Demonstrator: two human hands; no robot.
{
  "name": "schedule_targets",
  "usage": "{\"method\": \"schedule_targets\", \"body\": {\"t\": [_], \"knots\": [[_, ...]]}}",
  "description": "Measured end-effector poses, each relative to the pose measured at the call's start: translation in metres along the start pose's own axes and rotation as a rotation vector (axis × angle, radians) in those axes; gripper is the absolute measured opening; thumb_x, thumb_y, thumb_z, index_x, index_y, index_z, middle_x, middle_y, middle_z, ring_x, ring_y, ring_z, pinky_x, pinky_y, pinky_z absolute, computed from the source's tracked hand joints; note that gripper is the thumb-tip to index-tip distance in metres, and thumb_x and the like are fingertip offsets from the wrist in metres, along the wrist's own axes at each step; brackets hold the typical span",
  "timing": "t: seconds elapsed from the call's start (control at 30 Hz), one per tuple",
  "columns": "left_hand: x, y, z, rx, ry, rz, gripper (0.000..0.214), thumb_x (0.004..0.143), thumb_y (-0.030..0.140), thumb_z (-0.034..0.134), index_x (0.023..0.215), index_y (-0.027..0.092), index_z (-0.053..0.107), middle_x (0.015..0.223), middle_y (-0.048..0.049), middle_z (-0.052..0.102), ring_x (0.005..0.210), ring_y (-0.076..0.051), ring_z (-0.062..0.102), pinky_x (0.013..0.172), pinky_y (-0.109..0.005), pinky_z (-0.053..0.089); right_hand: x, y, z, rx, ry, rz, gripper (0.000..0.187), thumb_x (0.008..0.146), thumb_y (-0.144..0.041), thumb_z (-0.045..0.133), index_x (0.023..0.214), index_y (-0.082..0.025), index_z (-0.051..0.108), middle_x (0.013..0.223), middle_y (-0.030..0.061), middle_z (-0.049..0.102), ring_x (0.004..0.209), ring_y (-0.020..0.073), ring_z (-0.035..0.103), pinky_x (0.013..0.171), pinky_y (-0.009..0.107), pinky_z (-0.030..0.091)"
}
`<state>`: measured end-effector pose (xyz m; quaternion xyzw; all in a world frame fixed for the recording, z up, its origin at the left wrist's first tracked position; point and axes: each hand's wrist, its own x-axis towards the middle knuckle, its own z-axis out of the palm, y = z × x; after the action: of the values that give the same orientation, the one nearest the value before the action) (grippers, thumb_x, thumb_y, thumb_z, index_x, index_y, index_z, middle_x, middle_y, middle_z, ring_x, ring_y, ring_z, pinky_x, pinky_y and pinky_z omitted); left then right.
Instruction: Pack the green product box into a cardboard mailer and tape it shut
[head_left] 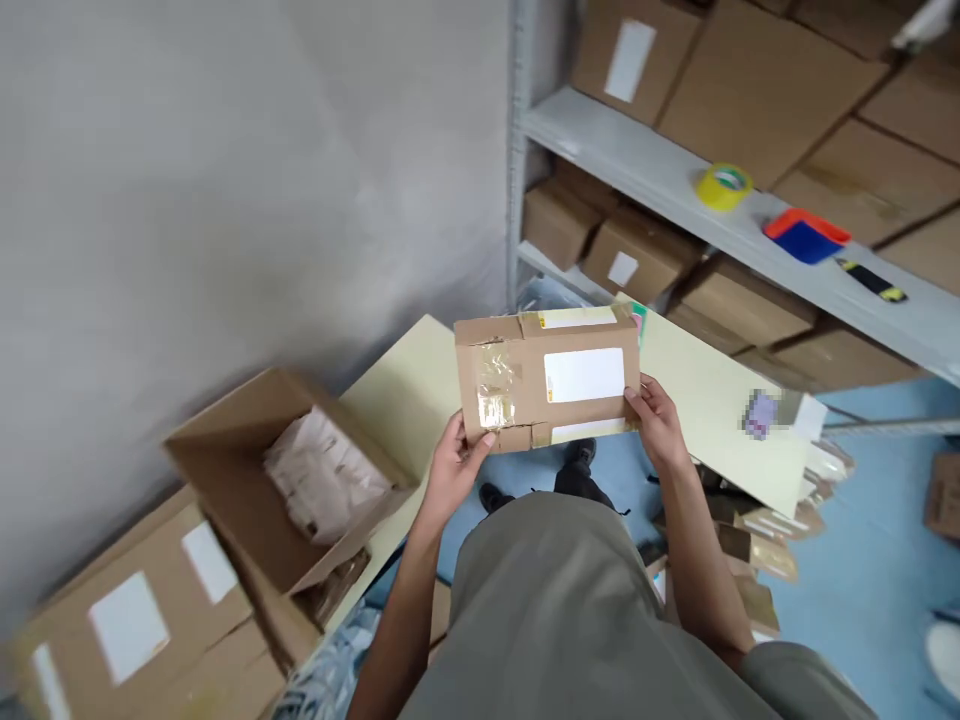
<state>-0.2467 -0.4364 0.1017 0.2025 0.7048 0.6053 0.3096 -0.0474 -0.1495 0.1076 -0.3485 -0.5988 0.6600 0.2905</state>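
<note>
Clamping the taped cardboard parcel (547,380) by its short ends, one in the left hand (457,462), one in the right hand (656,422), table (405,390) just beyond both hands, judging it light and stiff.

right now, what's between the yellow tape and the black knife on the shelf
A red and blue tray, lying on the same shelf, seen in the head view.
</note>
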Motion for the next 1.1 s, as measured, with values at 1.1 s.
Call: {"method": "schedule_targets", "body": {"t": [1.1], "knots": [[0.245,-0.017,0.466,0.548,-0.493,-0.188,0.088,0.094,0.075,0.07,0.153,0.012,0.051,0.161,-0.0308,0.057,0.153,-0.043,0.057,0.124,-0.05,0.046,0.111,0.105,-0.344,0.108,0.45,0.104,0.043,0.089,-0.047,0.087,0.125,-0.026,0.076,0.153,0.0112,0.067,0.146,0.0304,0.059,0.125,0.047,0.049]]}}
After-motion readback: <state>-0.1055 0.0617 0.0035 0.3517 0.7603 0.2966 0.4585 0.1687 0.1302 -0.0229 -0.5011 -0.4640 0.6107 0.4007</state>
